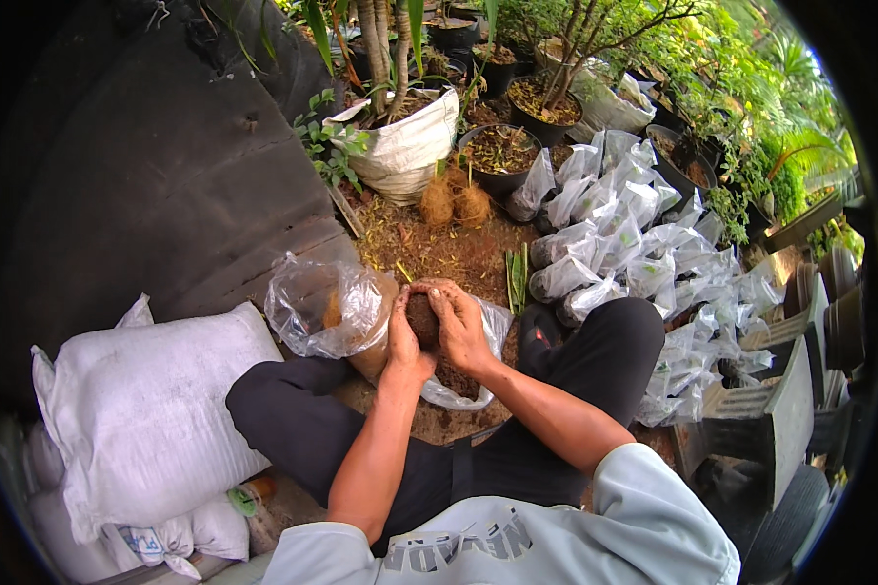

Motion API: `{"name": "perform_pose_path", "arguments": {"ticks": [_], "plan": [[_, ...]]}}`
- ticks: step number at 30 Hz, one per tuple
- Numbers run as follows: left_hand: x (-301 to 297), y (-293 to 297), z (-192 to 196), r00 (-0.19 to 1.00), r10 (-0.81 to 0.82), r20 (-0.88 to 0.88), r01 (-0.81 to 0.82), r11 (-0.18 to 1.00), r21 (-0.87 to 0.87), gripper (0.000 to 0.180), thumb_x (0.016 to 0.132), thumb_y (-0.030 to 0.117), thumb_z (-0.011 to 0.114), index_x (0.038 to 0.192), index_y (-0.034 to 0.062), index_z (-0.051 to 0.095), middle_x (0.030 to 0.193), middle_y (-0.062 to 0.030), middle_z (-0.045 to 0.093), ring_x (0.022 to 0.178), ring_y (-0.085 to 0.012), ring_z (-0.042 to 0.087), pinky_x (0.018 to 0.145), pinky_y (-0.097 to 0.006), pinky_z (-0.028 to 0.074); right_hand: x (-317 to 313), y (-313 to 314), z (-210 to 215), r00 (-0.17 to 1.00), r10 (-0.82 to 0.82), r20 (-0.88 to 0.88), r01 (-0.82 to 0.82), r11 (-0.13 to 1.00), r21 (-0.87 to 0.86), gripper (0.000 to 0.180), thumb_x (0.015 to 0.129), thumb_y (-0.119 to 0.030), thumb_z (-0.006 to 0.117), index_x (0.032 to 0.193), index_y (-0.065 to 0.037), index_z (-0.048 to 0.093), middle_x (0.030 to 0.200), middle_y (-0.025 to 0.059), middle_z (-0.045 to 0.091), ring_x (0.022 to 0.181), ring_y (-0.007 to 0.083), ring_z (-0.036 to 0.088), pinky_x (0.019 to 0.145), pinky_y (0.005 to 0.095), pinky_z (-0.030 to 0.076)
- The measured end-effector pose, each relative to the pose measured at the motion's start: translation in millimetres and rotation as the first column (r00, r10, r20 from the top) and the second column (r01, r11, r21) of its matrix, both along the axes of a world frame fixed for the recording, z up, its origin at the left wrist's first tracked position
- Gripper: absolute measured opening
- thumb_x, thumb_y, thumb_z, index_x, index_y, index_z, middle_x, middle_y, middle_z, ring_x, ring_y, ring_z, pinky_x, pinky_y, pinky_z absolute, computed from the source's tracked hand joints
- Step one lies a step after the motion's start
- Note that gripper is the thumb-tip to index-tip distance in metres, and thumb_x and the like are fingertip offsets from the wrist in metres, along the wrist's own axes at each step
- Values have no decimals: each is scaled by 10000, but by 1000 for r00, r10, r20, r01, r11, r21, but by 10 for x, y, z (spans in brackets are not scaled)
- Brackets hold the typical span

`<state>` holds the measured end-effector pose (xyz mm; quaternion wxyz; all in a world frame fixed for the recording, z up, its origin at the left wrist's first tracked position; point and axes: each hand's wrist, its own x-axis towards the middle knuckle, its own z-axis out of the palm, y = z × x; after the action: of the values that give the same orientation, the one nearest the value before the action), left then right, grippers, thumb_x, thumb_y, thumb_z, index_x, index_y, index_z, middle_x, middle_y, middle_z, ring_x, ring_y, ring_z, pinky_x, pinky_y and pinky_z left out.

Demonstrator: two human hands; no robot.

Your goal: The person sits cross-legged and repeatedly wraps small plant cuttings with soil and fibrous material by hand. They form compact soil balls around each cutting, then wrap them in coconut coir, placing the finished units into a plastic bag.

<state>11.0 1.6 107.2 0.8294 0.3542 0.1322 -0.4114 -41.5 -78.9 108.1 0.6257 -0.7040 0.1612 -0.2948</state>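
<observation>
Soil ball (422,320) cupped between left hand (403,339), right hand (462,327); grip ball-wide.

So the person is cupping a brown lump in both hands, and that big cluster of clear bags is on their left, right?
Not quite: the cluster of clear bags is on the person's right, as the head view shows. The left hand and right hand do cup a brown lump.

The left forearm (372,458) and right forearm (546,403) are bare, stretched forward and angled inward. The left hand (406,343) and right hand (464,330) are cupped facing each other, palms held apart, with the right fingers (439,287) curved inward and smudged brown.
</observation>
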Motion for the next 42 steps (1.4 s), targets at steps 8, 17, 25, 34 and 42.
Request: {"name": "perform_pose_path", "arguments": {"ticks": [8,17,25,34,42], "plan": [[50,81,-305,999,-46,-12,42,980,-193,364,1040,397,373,1138,129,598,1114,-48,633,1044,-209,630,943,-381,520,-118,21,46,998,61,-14,-56,765,-642,285,929,-201,571,1177,-75,635,1161,151,614,1139,344,568,1052,506,339],[79,127,-303,998,-9,-64,3,995,-95,463,1039,497,335,1230,148,571,1204,-62,611,1113,-224,603,974,-399,505,-117,-11,99,985,59,-160,-154,713,-684,411,953,-284,555,1316,-92,574,1308,181,554,1204,368,528,1085,516,324],[81,217,-284,999,-28,-36,25,996,-90,422,1063,466,371,1246,131,552,1204,-50,602,1099,-197,607,965,-349,520,-123,59,67,986,42,-164,-155,620,-769,444,967,-310,535,1328,-54,568,1279,179,589,1227,352,526,1102,531,310],[169,282,-278,974,-212,-85,158,894,-420,409,1058,443,354,1180,120,574,1138,-58,627,1034,-198,636,913,-344,542,-169,-18,116,984,176,-14,-129,662,-738,337,905,-251,599,1173,-57,664,1211,120,634,1177,322,564,1108,547,327],[93,225,-195,984,-110,-141,83,979,-185,450,1022,460,403,1214,98,587,1207,-97,630,1101,-246,623,981,-405,501,-205,12,-22,987,154,-37,-138,724,-676,323,943,-251,572,1205,-72,636,1226,165,598,1195,357,534,1113,541,311]]}}
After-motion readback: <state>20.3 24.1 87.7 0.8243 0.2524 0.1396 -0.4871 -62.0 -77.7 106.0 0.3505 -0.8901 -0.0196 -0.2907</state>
